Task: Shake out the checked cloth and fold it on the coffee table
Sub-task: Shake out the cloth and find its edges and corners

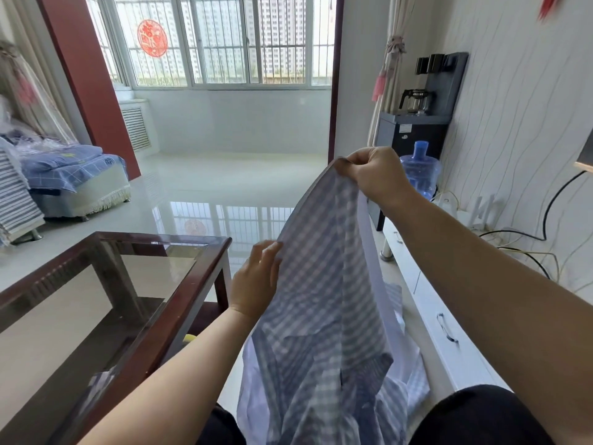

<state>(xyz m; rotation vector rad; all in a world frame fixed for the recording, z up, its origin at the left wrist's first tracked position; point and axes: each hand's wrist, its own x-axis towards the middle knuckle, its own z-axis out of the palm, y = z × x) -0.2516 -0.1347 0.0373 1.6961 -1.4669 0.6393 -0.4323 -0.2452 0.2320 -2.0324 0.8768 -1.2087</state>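
- Our right hand (373,175) pinches the top edge of the checked cloth (324,300) and lifts it high, likely so that it hangs free for shaking.
- Our left hand (256,281) rests against the cloth's left edge; we cannot tell whether it grasps it.
- The cloth hangs right of the coffee table surface (179,303), apart from it.
- Its lower part bunches and runs out of view.
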